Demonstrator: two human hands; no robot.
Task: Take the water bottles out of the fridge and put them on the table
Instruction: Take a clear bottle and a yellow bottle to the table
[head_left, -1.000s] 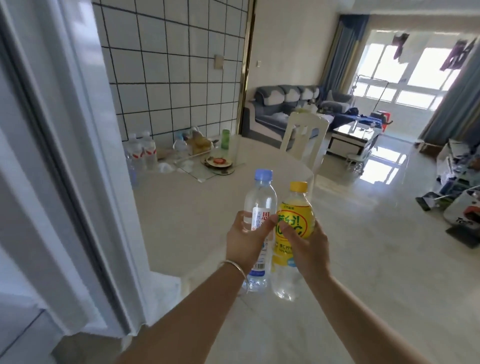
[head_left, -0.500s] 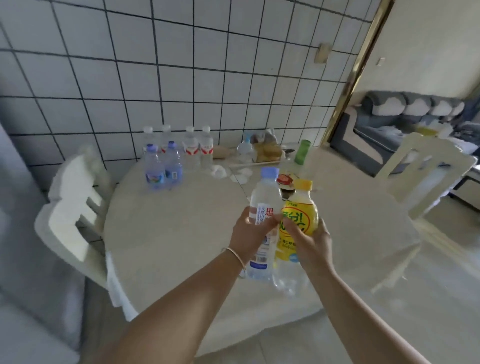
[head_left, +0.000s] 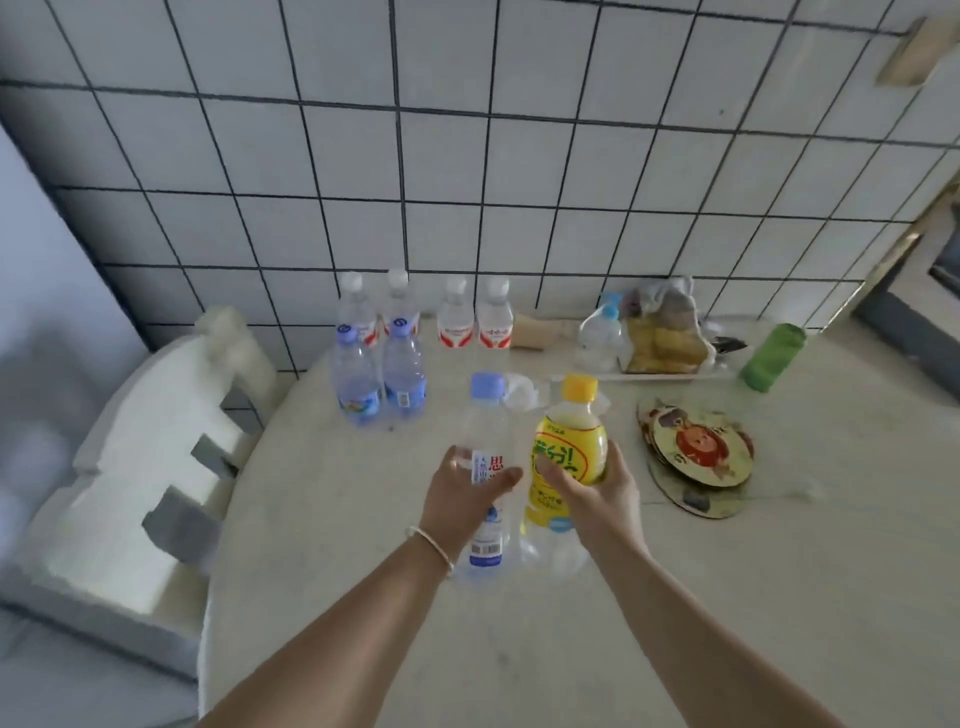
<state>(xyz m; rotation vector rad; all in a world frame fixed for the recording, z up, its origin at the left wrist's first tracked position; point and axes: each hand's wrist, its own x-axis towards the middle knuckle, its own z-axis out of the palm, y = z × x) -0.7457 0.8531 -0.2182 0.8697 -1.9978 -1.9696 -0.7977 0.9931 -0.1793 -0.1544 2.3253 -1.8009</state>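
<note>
Two bottles are in hand, both over the round pale stone-look table. Left hand has fingers clamped round the clear plastic bottle w/ pale blue cap; right hand has fingers wrapped tight on the yellow-label bottle w/ yellow cap. Both upright, just beside each other, near touching. Can't tell if their bases are on the table yet or just above it; looks like above, approx.

Already on the table, at 11 o'clock from the hands: two clear bottles w/ blue caps and blue labels, touching side by side. Behind them, against the white tiled wall w/ dark grout, two taller clear bottles w/ white caps; at 12 o'clock, two short white-cap bottles w/ red-and-white labels. So six down, two about to land, by my count.

Other stuff: round illustrated card mats at 3 o'clock, green plastic cup at 2, clear tray w/ bagged food at 1. White chair at 9, tucked to the table edge.

Judgement: mid-to-late in task. Left: set these two down, prob near the blue-cap pair. Fridge not in view, so can't say if more bottles remain.
</note>
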